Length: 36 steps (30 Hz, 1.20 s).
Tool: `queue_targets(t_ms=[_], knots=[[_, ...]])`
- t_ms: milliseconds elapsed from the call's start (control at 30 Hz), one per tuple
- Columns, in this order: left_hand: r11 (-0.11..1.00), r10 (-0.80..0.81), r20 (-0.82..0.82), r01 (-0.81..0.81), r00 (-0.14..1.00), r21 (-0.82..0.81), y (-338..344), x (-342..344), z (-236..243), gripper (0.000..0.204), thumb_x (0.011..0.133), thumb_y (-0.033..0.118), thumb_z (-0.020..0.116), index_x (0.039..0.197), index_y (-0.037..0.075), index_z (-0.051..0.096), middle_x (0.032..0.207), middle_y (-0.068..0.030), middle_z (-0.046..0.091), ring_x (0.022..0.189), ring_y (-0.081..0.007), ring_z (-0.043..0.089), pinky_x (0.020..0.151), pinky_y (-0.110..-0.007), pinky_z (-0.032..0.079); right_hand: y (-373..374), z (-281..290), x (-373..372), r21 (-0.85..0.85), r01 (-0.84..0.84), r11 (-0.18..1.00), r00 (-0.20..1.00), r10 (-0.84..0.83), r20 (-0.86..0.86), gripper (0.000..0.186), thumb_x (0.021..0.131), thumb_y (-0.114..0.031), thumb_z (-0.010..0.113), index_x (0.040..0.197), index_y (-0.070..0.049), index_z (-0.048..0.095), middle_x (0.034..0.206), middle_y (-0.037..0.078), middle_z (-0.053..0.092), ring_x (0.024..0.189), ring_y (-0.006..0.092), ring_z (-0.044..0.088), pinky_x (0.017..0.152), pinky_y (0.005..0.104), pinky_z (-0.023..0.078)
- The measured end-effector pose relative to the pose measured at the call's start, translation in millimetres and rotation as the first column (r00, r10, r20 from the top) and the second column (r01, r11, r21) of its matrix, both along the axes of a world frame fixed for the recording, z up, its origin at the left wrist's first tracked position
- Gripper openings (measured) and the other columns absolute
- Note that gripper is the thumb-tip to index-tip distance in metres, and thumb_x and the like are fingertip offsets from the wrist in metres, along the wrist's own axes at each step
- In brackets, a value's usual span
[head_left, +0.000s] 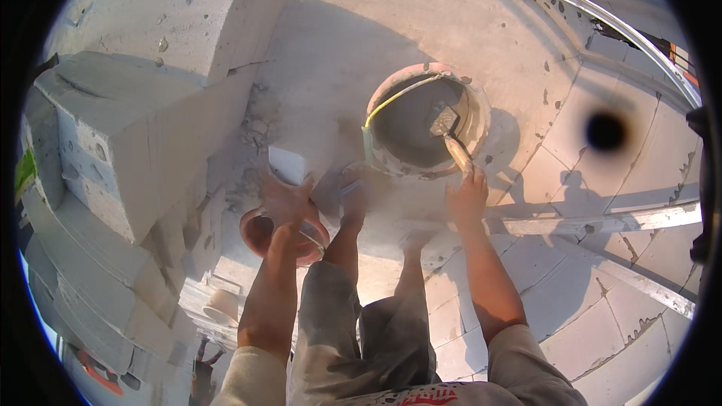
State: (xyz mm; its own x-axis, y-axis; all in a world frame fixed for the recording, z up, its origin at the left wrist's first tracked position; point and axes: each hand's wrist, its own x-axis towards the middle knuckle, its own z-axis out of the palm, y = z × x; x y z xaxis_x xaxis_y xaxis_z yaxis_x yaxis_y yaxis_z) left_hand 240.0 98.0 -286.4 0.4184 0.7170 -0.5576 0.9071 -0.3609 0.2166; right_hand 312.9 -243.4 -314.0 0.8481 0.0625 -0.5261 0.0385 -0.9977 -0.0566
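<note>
My right hand (pixel 468 194) is wrapped round the wooden handle of a trowel (pixel 456 152). Its mortar-smeared blade reaches over the rim into a round bucket (pixel 485 101) of grey, wet mortar (pixel 406 131). The bucket has a yellowish wire handle (pixel 398 95) leaning across its left side. On the left, my left hand (pixel 287 199) is slightly blurred, its fingers at a small pale, flat-faced piece (pixel 287 165) that looks like cut block. Below that hand a smaller reddish bucket (pixel 254 234) stands between the block stack and my leg, partly covered by my forearm.
Large pale blocks (pixel 150 143) are stacked along the left. A block wall (pixel 624 135) runs on the right, with long pale bars (pixel 602 222) across it. A curved-looking metal strip (pixel 602 19) lies at upper right. Another person (pixel 203 376) shows at lower left.
</note>
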Motion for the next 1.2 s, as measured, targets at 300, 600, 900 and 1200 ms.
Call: queue_targets(t_ms=[300,600,900,1200], knots=[[0.832,-0.539,0.128,0.503,0.833,0.233,25.2,59.7,-95.3,0.091,0.063,0.034,0.083,0.135,0.002,0.036,0.127,-0.0184,0.047,0.127,-0.0347,0.041,0.113,-0.05,0.026,-4.5,1.4,-1.1,0.013,-0.037,0.999,0.999,0.037,0.017,0.072,0.08,-0.017,0.069,0.138,0.008,0.035,0.134,0.029,0.042,0.127,0.0421,0.041,0.107,0.0445,0.035],[0.952,-0.303,0.065,0.299,0.951,0.063,31.3,11.0,-14.6,0.074,0.078,0.038,0.069,0.134,-0.002,0.043,0.133,-0.0224,0.046,0.128,-0.0381,0.041,0.113,-0.049,0.025,123.9,8.3,-78.1,0.482,0.589,0.649,0.767,-0.259,-0.587,0.063,0.081,-0.015,0.063,0.139,-0.001,0.042,0.121,0.029,0.056,0.115,0.0369,0.056,0.098,0.0405,0.043],[0.984,0.018,-0.012,-0.02,1.0,-0.177,26.9,-219.0,109.6,0.062,0.082,0.042,0.064,0.126,0.0,0.055,0.124,-0.0248,0.058,0.117,-0.0364,0.055,0.099,-0.043,0.043,46.9,117.1,-144.2,0.423,0.122,0.898,0.905,0.074,-0.418,0.046,0.082,-0.027,0.061,0.118,0.0,0.062,0.107,0.025,0.066,0.103,0.0393,0.062,0.093,0.0428,0.048],[0.941,0.131,0.139,-0.079,0.982,-0.329,-66.1,-395.2,184.7,0.06,0.079,0.042,0.068,0.116,-0.004,0.06,0.111,-0.0247,0.065,0.106,-0.036,0.062,0.09,-0.04,0.048,-225.3,161.9,-191.2,0.098,0.272,0.957,0.949,-0.249,-0.195,0.033,0.079,-0.02,0.056,0.101,0.004,0.063,0.092,0.024,0.066,0.087,0.0339,0.064,0.079,0.0392,0.05]])
